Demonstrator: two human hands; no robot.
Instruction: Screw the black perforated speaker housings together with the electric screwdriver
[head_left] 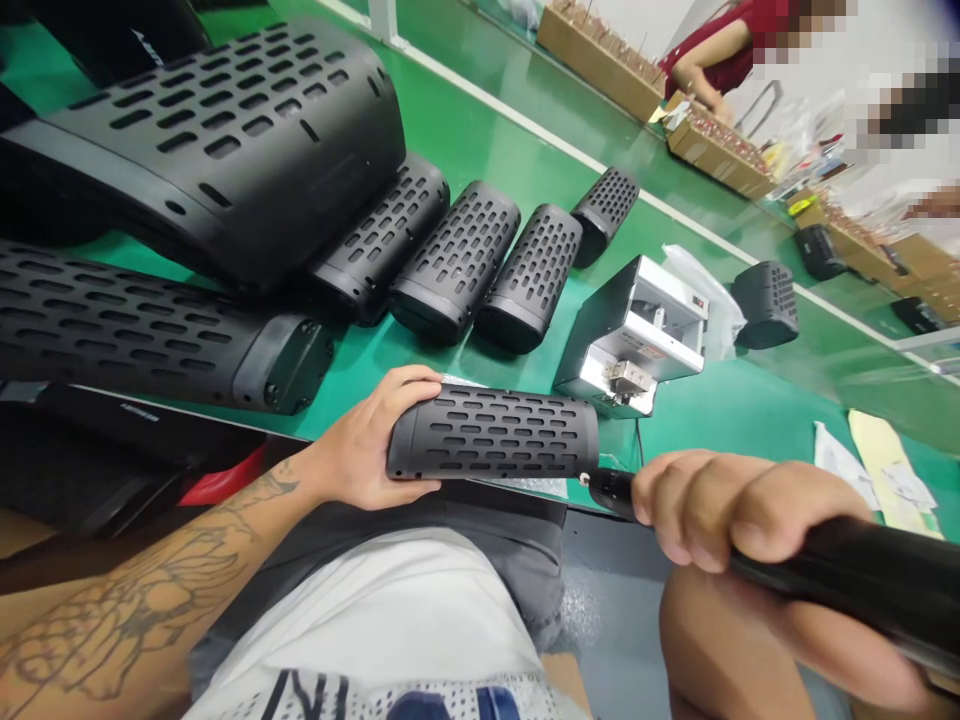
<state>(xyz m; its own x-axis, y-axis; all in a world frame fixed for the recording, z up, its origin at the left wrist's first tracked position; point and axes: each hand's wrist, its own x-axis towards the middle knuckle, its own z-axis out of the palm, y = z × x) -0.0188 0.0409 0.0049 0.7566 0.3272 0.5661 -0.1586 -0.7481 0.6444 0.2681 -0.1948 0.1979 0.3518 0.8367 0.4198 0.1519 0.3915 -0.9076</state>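
My left hand [375, 440] grips the left end of a black slotted housing [495, 432], thumb below and fingers over the top. The housing lies lengthwise at the table's near edge, over what looks like bubble wrap. Closed around a black electric screwdriver [847, 560] is my right hand [750, 510]. The tool's nose points left, and a small pale tip sits at the housing's lower right corner. Whether that tip touches the housing I cannot tell.
Several similar housings [457, 265] stand behind, with a large one [247, 140] at upper left and another [150, 325] below it. A silver-and-black machine [637, 335] stands right of centre beside a plastic bag [705, 300]. Across the green table [772, 400], a person in red [712, 55] works by cardboard trays [607, 55].
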